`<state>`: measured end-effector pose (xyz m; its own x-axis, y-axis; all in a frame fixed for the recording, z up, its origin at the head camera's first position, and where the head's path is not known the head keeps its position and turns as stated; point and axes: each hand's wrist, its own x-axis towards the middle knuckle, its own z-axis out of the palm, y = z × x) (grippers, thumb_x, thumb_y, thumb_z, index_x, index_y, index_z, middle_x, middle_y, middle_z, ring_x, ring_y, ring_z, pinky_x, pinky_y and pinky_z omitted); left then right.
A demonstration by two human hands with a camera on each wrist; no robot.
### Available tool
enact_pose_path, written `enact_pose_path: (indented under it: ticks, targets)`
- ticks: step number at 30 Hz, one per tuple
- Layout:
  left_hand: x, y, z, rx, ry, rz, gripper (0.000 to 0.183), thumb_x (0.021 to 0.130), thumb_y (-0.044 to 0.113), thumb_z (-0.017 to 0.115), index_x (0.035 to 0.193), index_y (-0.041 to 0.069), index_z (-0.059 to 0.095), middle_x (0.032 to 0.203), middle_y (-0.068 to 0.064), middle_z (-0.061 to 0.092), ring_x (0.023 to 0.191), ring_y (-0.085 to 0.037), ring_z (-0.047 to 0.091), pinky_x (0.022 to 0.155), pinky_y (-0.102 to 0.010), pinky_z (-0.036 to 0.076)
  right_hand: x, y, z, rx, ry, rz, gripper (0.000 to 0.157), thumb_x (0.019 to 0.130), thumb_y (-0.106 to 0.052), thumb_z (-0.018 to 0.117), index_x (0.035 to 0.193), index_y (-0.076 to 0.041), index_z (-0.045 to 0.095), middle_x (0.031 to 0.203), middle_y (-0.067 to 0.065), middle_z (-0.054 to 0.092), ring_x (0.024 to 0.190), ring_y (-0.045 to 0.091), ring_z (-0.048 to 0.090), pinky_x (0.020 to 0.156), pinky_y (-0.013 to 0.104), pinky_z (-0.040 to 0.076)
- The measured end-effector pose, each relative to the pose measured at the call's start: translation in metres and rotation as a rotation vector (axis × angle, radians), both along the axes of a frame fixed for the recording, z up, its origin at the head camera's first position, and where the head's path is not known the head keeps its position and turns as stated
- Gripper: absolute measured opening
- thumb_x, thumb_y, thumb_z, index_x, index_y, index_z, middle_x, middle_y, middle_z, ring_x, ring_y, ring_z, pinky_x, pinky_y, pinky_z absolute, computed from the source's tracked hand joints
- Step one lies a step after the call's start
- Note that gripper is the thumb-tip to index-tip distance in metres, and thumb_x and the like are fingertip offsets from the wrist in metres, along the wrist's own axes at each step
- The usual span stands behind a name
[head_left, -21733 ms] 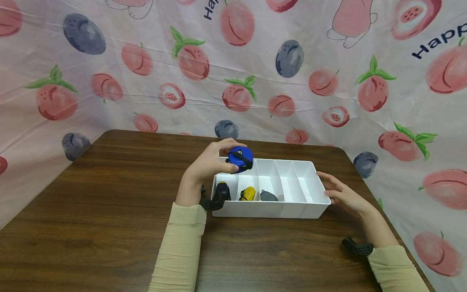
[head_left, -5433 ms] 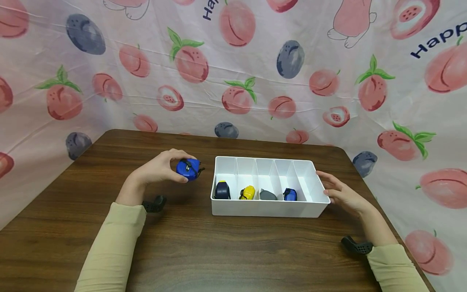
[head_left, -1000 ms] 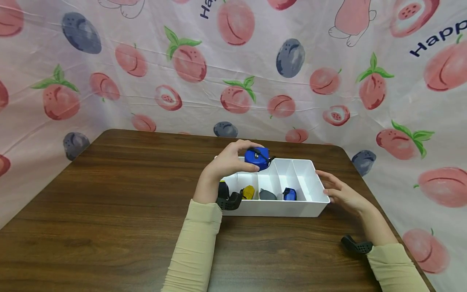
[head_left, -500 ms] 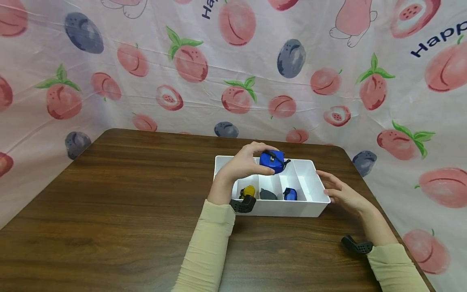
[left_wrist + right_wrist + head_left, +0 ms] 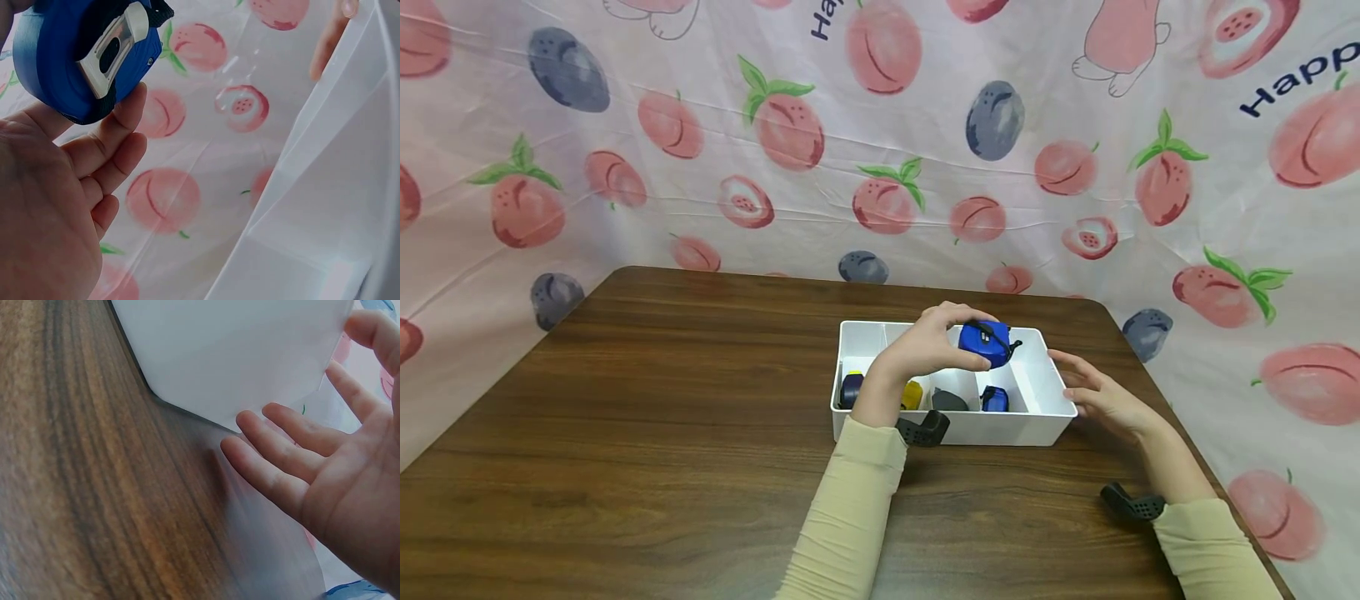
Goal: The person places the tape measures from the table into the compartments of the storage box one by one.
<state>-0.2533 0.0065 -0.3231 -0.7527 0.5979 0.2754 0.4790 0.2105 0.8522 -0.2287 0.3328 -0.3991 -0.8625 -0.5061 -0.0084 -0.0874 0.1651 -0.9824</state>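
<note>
In the head view, my left hand (image 5: 925,346) holds a blue tape measure (image 5: 985,343) between thumb and fingers, above the right part of a white divided box (image 5: 1000,431). The left wrist view shows the tape measure's silver belt clip (image 5: 112,53) and black strap. My right hand (image 5: 1097,396) is at the box's right end, thumb and index finger by its edge; in the right wrist view its other fingers (image 5: 269,478) are spread near the box's lower corner. The rightmost compartment (image 5: 1033,379) has nothing visible in it.
Other compartments hold a dark object with a yellow top (image 5: 851,392), a yellow object (image 5: 912,396) partly behind my left wrist, a grey object (image 5: 950,401) and a small blue object (image 5: 996,400). The brown wooden table (image 5: 625,433) meets a fruit-printed cloth (image 5: 820,233) behind.
The small blue object has appeared in the fourth compartment since the oldest frame. Over the last second, my left hand has carried the tape measure rightward and slightly lower above the box. My right hand stays put.
</note>
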Motion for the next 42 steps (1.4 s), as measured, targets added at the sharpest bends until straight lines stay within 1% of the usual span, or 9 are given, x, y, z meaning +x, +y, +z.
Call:
enact_pose_path:
  ticks: [4, 8, 13, 19, 24, 27, 30, 37, 42]
  targets:
    - [0.0, 0.007, -0.004, -0.009, -0.007, 0.006, 0.05, 0.074, 0.023, 0.082, 0.12, 0.016, 0.066, 0.119, -0.001, 0.055, 0.117, -0.019, 0.037, 0.085, -0.033, 0.044, 0.0, -0.001, 0.001, 0.013, -0.011, -0.007, 0.061, 0.099, -0.007, 0.047, 0.152, -0.01, 0.016, 0.144, 0.037, 0.021, 0.113, 0.017, 0.054, 0.085, 0.036, 0.05]
    - [0.0, 0.014, -0.009, -0.007, -0.018, 0.004, 0.051, 0.073, 0.022, 0.083, 0.121, 0.015, 0.066, 0.119, -0.002, 0.054, 0.114, -0.017, 0.039, 0.085, -0.032, 0.044, 0.0, -0.001, 0.001, 0.025, -0.016, -0.011, 0.061, 0.1, -0.007, 0.046, 0.152, -0.01, 0.015, 0.145, 0.037, 0.019, 0.114, 0.018, 0.054, 0.085, 0.035, 0.05]
    - [0.002, 0.024, -0.011, -0.027, 0.013, -0.005, 0.054, 0.073, 0.022, 0.083, 0.123, 0.012, 0.065, 0.119, -0.003, 0.057, 0.115, -0.017, 0.04, 0.09, -0.035, 0.042, 0.001, -0.001, 0.001, 0.023, -0.02, -0.014, 0.061, 0.1, -0.007, 0.046, 0.152, -0.011, 0.016, 0.144, 0.037, 0.02, 0.113, 0.019, 0.054, 0.086, 0.035, 0.05]
    - [0.004, 0.035, -0.015, -0.046, 0.037, -0.003, 0.054, 0.073, 0.023, 0.083, 0.123, 0.011, 0.065, 0.118, -0.002, 0.058, 0.114, -0.016, 0.041, 0.091, -0.036, 0.043, 0.002, -0.001, 0.002, 0.022, -0.022, -0.015, 0.058, 0.1, -0.007, 0.046, 0.151, -0.015, 0.021, 0.142, 0.028, 0.029, 0.111, 0.019, 0.056, 0.085, 0.036, 0.05]
    - [0.009, 0.044, -0.016, -0.09, 0.033, 0.024, 0.054, 0.073, 0.029, 0.082, 0.123, 0.016, 0.065, 0.117, 0.001, 0.056, 0.115, -0.019, 0.035, 0.083, -0.031, 0.042, 0.002, 0.0, 0.003, -0.016, -0.014, 0.027, 0.057, 0.1, -0.006, 0.044, 0.151, -0.012, 0.019, 0.134, 0.008, 0.043, 0.11, 0.018, 0.057, 0.085, 0.035, 0.05]
    - [0.01, 0.048, -0.018, -0.084, 0.025, 0.024, 0.054, 0.072, 0.029, 0.083, 0.122, 0.016, 0.066, 0.115, 0.002, 0.056, 0.113, -0.017, 0.035, 0.081, -0.031, 0.042, 0.001, 0.002, 0.003, -0.037, -0.016, 0.049, 0.056, 0.1, -0.005, 0.043, 0.151, -0.011, 0.019, 0.131, 0.0, 0.046, 0.11, 0.017, 0.057, 0.085, 0.034, 0.05]
    - [0.009, 0.052, -0.02, -0.077, 0.042, 0.013, 0.053, 0.072, 0.029, 0.083, 0.121, 0.015, 0.066, 0.114, 0.004, 0.058, 0.111, -0.014, 0.037, 0.083, -0.03, 0.039, 0.002, 0.002, 0.003, -0.047, -0.018, 0.062, 0.054, 0.101, -0.005, 0.042, 0.151, -0.014, 0.023, 0.131, -0.001, 0.047, 0.112, 0.019, 0.056, 0.086, 0.034, 0.05]
    - [0.009, 0.06, -0.022, -0.116, 0.153, -0.014, 0.049, 0.073, 0.031, 0.082, 0.116, 0.015, 0.068, 0.109, 0.008, 0.063, 0.107, -0.007, 0.045, 0.091, -0.03, 0.031, 0.0, 0.004, 0.003, -0.041, -0.003, 0.092, 0.052, 0.101, -0.006, 0.04, 0.148, -0.022, 0.028, 0.13, 0.003, 0.048, 0.11, 0.02, 0.056, 0.085, 0.034, 0.05]
    - [0.011, 0.063, -0.023, -0.173, 0.141, 0.016, 0.052, 0.072, 0.034, 0.082, 0.118, 0.015, 0.068, 0.111, 0.008, 0.062, 0.108, -0.007, 0.043, 0.093, -0.031, 0.029, 0.0, 0.005, 0.003, -0.031, -0.01, 0.097, 0.053, 0.101, -0.006, 0.039, 0.151, -0.019, 0.024, 0.128, 0.006, 0.049, 0.107, 0.018, 0.057, 0.084, 0.034, 0.05]
